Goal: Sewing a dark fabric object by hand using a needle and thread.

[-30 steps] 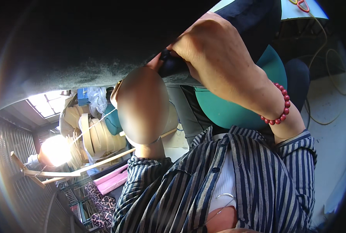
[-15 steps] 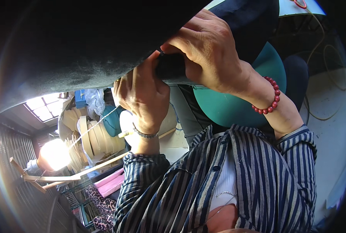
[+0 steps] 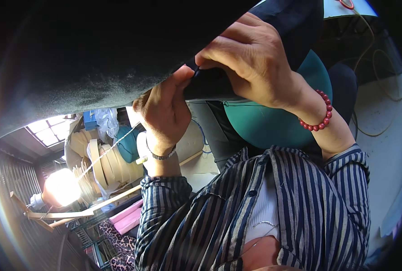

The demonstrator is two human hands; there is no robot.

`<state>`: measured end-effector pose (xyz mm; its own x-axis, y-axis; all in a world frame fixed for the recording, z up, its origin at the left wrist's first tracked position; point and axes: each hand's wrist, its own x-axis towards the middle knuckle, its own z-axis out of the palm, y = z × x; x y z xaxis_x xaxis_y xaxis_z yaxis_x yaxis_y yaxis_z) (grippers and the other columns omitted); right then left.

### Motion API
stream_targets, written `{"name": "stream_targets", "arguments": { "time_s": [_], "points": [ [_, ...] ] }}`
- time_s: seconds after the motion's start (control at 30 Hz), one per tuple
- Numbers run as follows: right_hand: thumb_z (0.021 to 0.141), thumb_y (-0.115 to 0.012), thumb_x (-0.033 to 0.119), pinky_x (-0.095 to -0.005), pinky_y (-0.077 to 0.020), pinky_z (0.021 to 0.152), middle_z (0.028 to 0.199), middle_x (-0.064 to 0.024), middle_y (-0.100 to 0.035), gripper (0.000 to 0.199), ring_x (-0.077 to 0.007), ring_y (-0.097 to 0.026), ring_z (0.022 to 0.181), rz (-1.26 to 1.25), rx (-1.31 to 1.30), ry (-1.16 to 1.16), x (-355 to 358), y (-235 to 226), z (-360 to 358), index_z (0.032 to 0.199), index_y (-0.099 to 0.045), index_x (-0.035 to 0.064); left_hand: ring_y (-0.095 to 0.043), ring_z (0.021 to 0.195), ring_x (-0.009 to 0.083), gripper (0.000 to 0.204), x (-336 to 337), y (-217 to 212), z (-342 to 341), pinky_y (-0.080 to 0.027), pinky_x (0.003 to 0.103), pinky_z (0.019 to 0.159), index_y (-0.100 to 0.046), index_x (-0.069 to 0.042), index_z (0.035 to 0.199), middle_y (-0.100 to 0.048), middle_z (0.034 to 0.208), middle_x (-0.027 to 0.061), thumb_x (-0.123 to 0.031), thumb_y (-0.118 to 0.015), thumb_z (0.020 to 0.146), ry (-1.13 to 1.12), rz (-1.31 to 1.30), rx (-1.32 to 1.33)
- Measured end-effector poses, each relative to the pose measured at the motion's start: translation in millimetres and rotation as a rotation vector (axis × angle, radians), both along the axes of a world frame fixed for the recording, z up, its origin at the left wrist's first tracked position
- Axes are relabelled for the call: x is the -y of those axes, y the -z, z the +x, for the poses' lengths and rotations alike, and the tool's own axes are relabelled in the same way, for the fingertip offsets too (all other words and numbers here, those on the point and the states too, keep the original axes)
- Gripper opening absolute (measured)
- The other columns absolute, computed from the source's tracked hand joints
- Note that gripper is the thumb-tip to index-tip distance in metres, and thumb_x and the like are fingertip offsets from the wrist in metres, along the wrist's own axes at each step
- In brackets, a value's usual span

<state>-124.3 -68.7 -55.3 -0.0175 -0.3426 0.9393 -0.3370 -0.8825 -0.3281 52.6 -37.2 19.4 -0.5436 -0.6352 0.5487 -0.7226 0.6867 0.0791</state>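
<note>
A large black piece with a fuzzy, cloth-like surface (image 3: 88, 81) fills the upper left, very close to me. My left hand (image 3: 165, 110) is raised to its lower edge, thumb and fingertip pressed on dark cloth there. Just to the right, my right hand (image 3: 257, 63) pinches the same dark edge, its fingertips a short gap from the left ones. The other fingers of both hands are curled and partly hidden behind the cloth. A smooth teal curved panel (image 3: 255, 124) lies below my right wrist.
At lower left a glowing lamp (image 3: 62, 187) hangs by a wooden stand (image 3: 70, 216), with a white cord (image 3: 110, 147) rising toward my left hand. Rolls of beige strip (image 3: 108, 165), pink rolls (image 3: 126, 220) and leopard-print cloth (image 3: 120, 239) lie nearby. A thin cable (image 3: 374, 133) loops at right.
My right hand has shifted slightly right and down, still pinching the edge. The left hand has tilted a little, and its wrist has moved slightly left. A small gap between the fingertips shows more clearly.
</note>
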Motion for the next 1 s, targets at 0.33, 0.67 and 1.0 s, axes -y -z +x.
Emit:
{"name": "stream_targets", "arguments": {
  "time_s": [0.33, 0.67, 1.0],
  "points": [
    [0.072, -0.072, 0.014, -0.0314, -0.0435, 0.072, 0.093, -0.0021, -0.062, 0.022, -0.0180, -0.059, 0.085, -0.023, 0.059, 0.181, -29.2, 3.6, 6.8, 0.094, -0.073, 0.0112, -0.069, 0.079, 0.0275, 0.022, 10.0, -0.6, 2.7, -0.052, 0.033, 0.072, -0.069, -0.006, 0.101, -0.071, 0.088, 0.0092, 0.005, -0.060, 0.084, 0.041, -0.051, 0.016],
    [0.067, -0.073, 0.003, -0.0305, -0.0456, 0.072, 0.088, -0.0041, -0.062, 0.031, -0.0202, -0.057, 0.084, 0.011, -0.060, 0.260, -32.5, 4.9, 6.8, 0.098, -0.074, 0.0089, -0.066, 0.078, 0.0265, 0.022, 7.6, -2.0, -3.3, -0.049, 0.035, 0.073, -0.069, -0.009, 0.109, -0.069, 0.091, 0.0109, -0.008, -0.064, 0.087, -0.018, -0.093, 0.035],
    [0.078, -0.071, 0.014, -0.0337, -0.0429, 0.085, 0.101, -0.0043, -0.064, 0.023, -0.0202, -0.060, 0.095, 0.056, -0.048, 0.314, -38.8, -2.3, 16.6, 0.100, -0.071, 0.0053, -0.070, 0.065, 0.0203, 0.018, 1.9, -6.7, -8.0, -0.052, 0.026, 0.056, -0.070, -0.009, 0.099, -0.070, 0.078, 0.0087, -0.001, -0.069, 0.083, 0.022, -0.025, -0.050]
  ]
}}
